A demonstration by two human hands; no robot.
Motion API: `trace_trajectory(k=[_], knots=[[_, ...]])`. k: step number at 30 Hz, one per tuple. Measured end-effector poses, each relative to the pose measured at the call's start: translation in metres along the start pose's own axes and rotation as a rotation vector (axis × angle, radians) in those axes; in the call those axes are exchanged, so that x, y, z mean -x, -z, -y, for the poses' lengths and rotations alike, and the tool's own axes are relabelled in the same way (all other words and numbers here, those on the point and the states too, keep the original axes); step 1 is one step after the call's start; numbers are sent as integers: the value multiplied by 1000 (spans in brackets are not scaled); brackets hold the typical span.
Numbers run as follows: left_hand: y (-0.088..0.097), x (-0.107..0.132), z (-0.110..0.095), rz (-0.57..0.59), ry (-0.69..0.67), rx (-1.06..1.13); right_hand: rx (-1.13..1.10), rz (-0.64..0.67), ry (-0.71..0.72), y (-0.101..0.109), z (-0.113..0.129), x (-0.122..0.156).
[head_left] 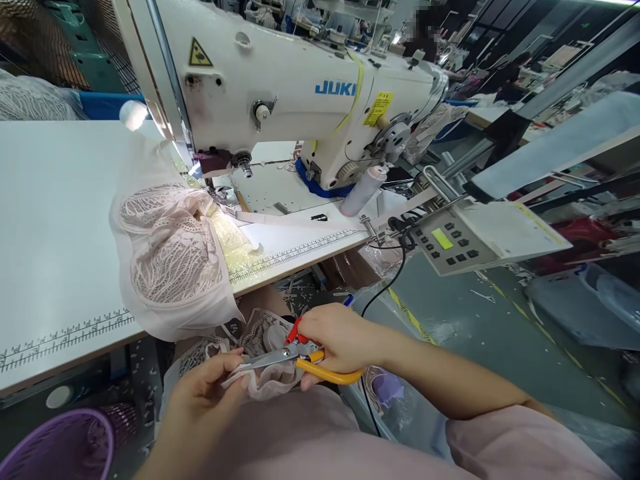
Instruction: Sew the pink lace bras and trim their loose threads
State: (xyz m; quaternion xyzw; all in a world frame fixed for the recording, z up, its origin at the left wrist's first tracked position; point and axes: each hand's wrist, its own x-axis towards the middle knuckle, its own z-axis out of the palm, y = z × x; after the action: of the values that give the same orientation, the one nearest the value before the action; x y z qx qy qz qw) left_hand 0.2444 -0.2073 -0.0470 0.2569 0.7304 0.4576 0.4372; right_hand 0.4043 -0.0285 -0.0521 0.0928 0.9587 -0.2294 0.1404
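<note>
My right hand (336, 339) grips a pair of scissors (280, 357) with red and orange handles, its blades pointing left. Pinched in my left hand (213, 387) is the edge of a pale pink lace bra (273, 340) that hangs over my lap, below the table edge. The scissor tips lie at the fabric right by my left fingertips; whether the blades are closed on it I cannot make out. On the table above, another pale lace bra piece (175, 253) lies under the needle area of the sewing machine (280, 87), partly draping over the front edge.
A ruler strip (295, 252) runs along the front of the white table (55, 220). A thread cone (364, 191) stands beside the machine, with a control box (455, 237) and tape feeder at right. A purple basket (65, 443) sits low at left; a black cable (395, 277) hangs down.
</note>
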Motion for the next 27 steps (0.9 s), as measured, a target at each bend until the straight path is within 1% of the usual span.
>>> trace_trajectory(k=[6,15,23,27], knots=[[0,-1,-4,7,-10,-24,-42,-21,21,-2,-1,0],[0,-2,-3,25,-27,-51,-77,57,4,-4,2,3],[-2,0,-2,2,-19,-66,-53,5,39,-11,0,5],[-1,0,-4,34,-26,-100,-49,6,23,-11,0,6]])
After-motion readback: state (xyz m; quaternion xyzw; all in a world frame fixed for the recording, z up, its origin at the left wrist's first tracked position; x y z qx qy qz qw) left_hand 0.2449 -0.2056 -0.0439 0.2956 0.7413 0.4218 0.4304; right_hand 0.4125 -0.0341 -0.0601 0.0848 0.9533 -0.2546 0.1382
